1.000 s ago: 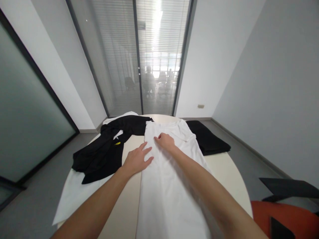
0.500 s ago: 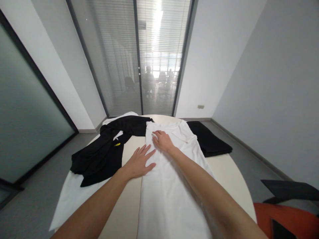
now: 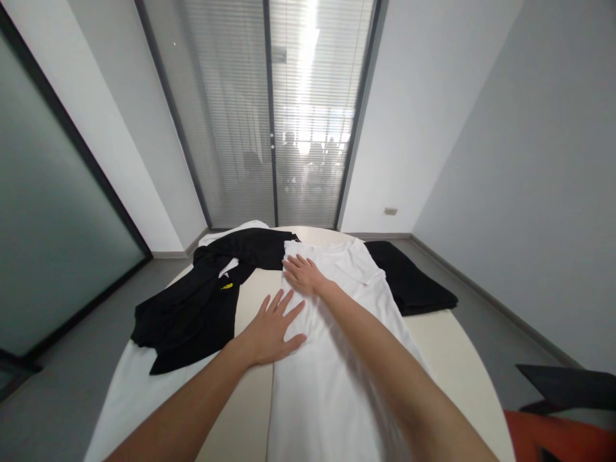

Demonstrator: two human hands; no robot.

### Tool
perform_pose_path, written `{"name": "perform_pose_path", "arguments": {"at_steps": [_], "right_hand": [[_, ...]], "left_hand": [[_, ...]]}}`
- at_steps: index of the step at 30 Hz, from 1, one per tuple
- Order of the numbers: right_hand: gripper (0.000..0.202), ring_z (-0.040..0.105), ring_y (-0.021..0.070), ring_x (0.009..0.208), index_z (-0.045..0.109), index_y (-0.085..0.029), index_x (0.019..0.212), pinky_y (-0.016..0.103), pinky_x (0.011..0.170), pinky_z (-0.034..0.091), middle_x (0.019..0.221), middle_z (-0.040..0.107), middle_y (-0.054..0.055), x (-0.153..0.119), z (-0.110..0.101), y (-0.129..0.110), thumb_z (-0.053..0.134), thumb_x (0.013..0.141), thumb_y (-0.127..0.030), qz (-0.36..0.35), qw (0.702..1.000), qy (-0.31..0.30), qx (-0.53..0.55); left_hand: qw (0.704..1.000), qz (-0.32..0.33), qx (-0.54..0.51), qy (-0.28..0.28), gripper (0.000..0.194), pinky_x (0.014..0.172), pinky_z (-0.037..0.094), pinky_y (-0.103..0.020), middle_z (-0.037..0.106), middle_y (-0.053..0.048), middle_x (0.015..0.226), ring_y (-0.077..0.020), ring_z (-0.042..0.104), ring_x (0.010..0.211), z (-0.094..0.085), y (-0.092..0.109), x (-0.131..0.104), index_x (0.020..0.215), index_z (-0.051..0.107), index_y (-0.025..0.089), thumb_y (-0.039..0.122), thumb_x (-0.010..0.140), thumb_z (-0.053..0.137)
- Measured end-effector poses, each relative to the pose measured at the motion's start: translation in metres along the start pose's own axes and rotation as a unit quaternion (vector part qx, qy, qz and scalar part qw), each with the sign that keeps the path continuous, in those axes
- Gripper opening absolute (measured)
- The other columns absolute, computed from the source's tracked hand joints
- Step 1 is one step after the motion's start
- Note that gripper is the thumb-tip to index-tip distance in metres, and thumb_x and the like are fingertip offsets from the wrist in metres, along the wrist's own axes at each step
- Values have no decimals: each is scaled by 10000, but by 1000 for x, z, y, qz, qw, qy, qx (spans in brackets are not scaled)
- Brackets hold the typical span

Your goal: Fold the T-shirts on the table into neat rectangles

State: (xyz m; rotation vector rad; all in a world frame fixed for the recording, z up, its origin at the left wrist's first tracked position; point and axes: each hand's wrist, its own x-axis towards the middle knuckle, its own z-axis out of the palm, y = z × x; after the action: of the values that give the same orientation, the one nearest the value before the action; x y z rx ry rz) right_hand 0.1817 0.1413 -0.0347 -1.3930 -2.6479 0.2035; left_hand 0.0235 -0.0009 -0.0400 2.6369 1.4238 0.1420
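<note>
A white shirt [image 3: 332, 385] lies lengthwise down the middle of the round cream table [image 3: 462, 366], its far right part folded over. My left hand [image 3: 274, 330] rests palm down across the shirt's left edge, fingers spread, holding nothing. Farther up, my right hand [image 3: 303, 274] lies flat on the shirt's upper left part with its fingers slightly apart. Both forearms reach in from the near edge, and the right one covers part of the shirt.
Black clothing [image 3: 197, 314] with a yellow mark lies at the left over white cloth [image 3: 129, 391]. Folded black cloth [image 3: 409, 282] sits at the right back. A red and black chair [image 3: 558, 436] stands at the lower right.
My right hand has shifted slightly left toward the shirt's edge and its fingers have flattened. My left hand stays spread at the left edge. The view has tilted slightly.
</note>
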Motion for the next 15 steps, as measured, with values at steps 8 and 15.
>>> {"name": "perform_pose_path", "arguments": {"at_steps": [8, 15], "right_hand": [[599, 297, 290, 1453, 354, -227, 1532, 498, 1173, 193, 1594, 338, 91, 44, 3, 2, 270, 1010, -509, 46, 999, 8, 9], [729, 143, 352, 1501, 239, -223, 1584, 544, 1191, 111, 1645, 212, 48, 68, 12, 13, 244, 974, -620, 88, 996, -23, 8]], "left_hand": [[1000, -8, 2, -14, 722, 1205, 111, -589, 156, -107, 1654, -352, 41, 1518, -4, 2, 2, 1569, 262, 287, 624, 946, 400], [1000, -13, -2, -20, 724, 1200, 111, -610, 145, -95, 1657, -360, 30, 1516, -6, 1, 4, 1570, 257, 295, 601, 939, 435]]}}
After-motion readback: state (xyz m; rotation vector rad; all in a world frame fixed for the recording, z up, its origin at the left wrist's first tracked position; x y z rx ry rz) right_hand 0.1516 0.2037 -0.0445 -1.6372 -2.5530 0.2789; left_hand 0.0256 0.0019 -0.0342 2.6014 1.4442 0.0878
